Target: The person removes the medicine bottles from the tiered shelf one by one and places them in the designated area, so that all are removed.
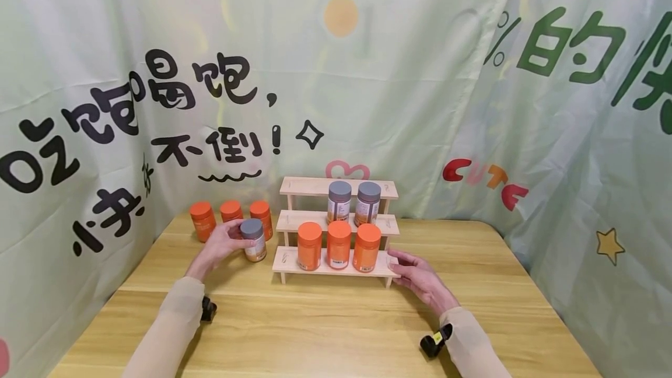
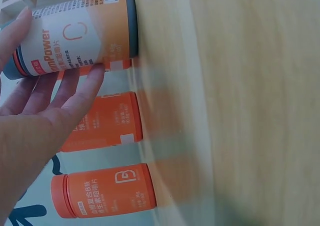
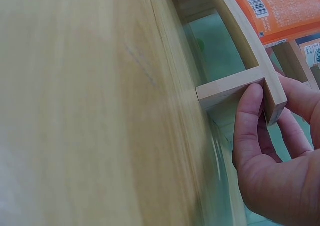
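My left hand [image 1: 226, 245] grips a grey-lidded supplement jar [image 1: 255, 246] with a white and orange label. The jar [image 2: 80, 33] is upright beside the orange jars on the left; whether its base touches the table I cannot tell. At the right end of the wooden three-step display rack [image 1: 286, 261], my right hand [image 1: 424, 280] pinches the lowest shelf near its leg [image 3: 230, 85]. Along that shelf stand three orange jars [image 1: 339, 247]. Two more grey-lidded jars [image 1: 339, 200] are on the middle shelf.
Three orange jars [image 1: 202, 223] stand at the table's back left; one is partly behind the held jar. A printed cloth [image 1: 394, 104] hangs behind and beside the wooden table [image 1: 315, 331]. Black cameras [image 1: 433, 343] sit on both wrists.
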A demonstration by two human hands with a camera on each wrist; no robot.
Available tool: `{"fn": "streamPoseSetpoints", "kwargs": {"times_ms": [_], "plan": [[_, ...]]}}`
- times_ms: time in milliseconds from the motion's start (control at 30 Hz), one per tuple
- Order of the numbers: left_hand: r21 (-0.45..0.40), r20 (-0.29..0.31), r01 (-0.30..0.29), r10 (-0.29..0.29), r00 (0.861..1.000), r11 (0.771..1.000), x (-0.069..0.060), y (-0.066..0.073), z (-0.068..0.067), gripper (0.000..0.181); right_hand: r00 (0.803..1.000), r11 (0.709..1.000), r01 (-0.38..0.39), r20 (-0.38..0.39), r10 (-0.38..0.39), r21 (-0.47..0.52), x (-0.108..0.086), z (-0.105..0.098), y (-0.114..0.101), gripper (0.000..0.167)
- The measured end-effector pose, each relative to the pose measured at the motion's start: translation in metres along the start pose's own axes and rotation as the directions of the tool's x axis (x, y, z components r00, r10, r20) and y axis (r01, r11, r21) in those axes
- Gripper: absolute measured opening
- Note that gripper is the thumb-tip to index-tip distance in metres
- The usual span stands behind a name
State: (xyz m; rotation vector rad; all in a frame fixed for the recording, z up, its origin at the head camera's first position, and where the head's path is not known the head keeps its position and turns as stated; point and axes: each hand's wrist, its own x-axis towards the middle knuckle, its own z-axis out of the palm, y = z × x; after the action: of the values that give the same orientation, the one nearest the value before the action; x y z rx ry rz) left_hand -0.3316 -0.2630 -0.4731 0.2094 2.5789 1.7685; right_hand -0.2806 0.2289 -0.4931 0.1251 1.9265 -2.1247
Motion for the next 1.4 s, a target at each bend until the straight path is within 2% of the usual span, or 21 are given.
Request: {"fn": "streamPoseSetpoints", "kwargs": {"times_ms": [300, 400, 533, 667, 767, 867, 1000, 1100, 1200, 1300, 1400], "plan": [[-0.001, 0.008, -0.006, 0.006, 1.0, 1.0, -0.001, 0.001, 0.0, 0.077, 1.0, 1.0, -0.005, -0.009, 0.006, 0.02, 0.0, 0.002, -0.001, 0.055], [-0.007, 0.035, -0.021, 0.021, 0.999, 1.0, -0.001, 0.002, 0.0, 0.079, 1.0, 1.0, -0.005, -0.006, 0.005, 0.016, 0.0, 0.002, -0.001, 0.056], [0.018, 0.039, -0.045, 0.045, 0.998, 0.999, -0.001, 0.007, -0.002, 0.082, 1.0, 1.0, -0.009, -0.007, 0.009, 0.005, 0.0, 0.001, -0.001, 0.056], [0.029, -0.014, -0.056, 0.056, 0.998, 0.998, -0.002, 0.015, -0.005, 0.078, 1.0, 1.0, -0.009, -0.005, 0.009, -0.001, 0.0, 0.001, -0.001, 0.057], [0.015, -0.104, -0.05, 0.052, 0.993, 0.999, -0.003, 0.023, -0.006, 0.072, 1.0, 1.0, -0.009, -0.006, 0.009, -0.001, 0.0, 0.0, -0.001, 0.057], [-0.018, -0.233, -0.051, 0.046, 0.971, 0.999, -0.002, 0.029, -0.005, 0.066, 1.0, 1.0, -0.009, -0.01, 0.009, -0.004, 0.001, 0.0, 0.0, 0.056], [-0.074, -0.381, -0.093, 0.058, 0.923, 0.993, -0.002, 0.037, -0.001, 0.054, 1.0, 1.0, -0.011, -0.017, 0.011, -0.004, 0.001, 0.0, 0.001, 0.055], [-0.115, -0.461, -0.131, 0.064, 0.885, 0.985, -0.001, 0.045, 0.005, 0.044, 1.0, 1.0, -0.012, -0.015, 0.012, -0.006, 0.001, 0.0, 0.001, 0.055], [-0.165, -0.511, -0.179, 0.071, 0.857, 0.97, 0.001, 0.053, 0.013, 0.036, 1.0, 1.0, -0.011, -0.01, 0.011, -0.006, 0.001, 0.001, 0.0, 0.056], [-0.194, -0.523, -0.229, 0.097, 0.847, 0.954, 0.004, 0.06, 0.022, 0.032, 1.0, 1.0, -0.009, -0.011, 0.009, -0.004, 0.0, 0.001, 0.0, 0.056], [-0.174, -0.51, -0.248, 0.128, 0.85, 0.953, 0.006, 0.068, 0.03, 0.033, 1.0, 1.0, -0.008, -0.016, 0.008, -0.005, 0.0, 0.001, 0.0, 0.056]]}}
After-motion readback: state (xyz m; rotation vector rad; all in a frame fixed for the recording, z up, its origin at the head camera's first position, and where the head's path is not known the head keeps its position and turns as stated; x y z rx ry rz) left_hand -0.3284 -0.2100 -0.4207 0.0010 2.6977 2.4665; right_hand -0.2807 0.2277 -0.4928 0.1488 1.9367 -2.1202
